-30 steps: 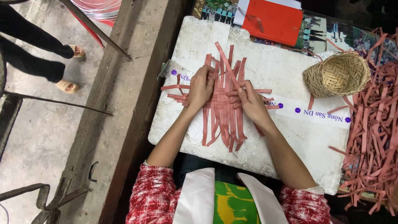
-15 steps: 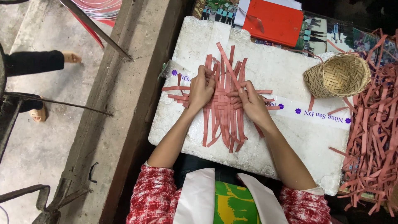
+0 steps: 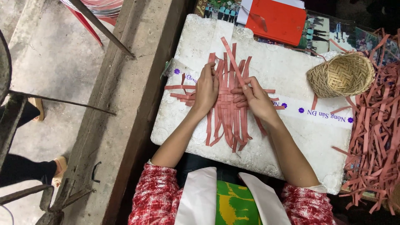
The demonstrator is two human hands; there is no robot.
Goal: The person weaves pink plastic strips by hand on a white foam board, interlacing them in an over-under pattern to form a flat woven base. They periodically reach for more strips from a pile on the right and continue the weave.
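A flat weave of reddish-pink strips (image 3: 227, 114) lies on a white foam board (image 3: 287, 137) across my lap. My left hand (image 3: 207, 89) presses flat on the left side of the weave, fingers together. My right hand (image 3: 253, 95) rests on the right side, its fingers pinching one long strip (image 3: 231, 58) that angles up and away from the weave. Loose strip ends stick out from the weave on all sides.
A small woven bamboo basket (image 3: 342, 75) lies on its side at the board's right end. A heap of loose reddish strips (image 3: 377, 141) fills the right edge. A red folder (image 3: 276, 18) sits beyond the board. Another person's legs (image 3: 25, 166) stand on the concrete floor at left.
My right hand has shifted slightly and lifted one strip at an angle. The other person at left has walked toward the lower left. My left hand stays pressed on the weave.
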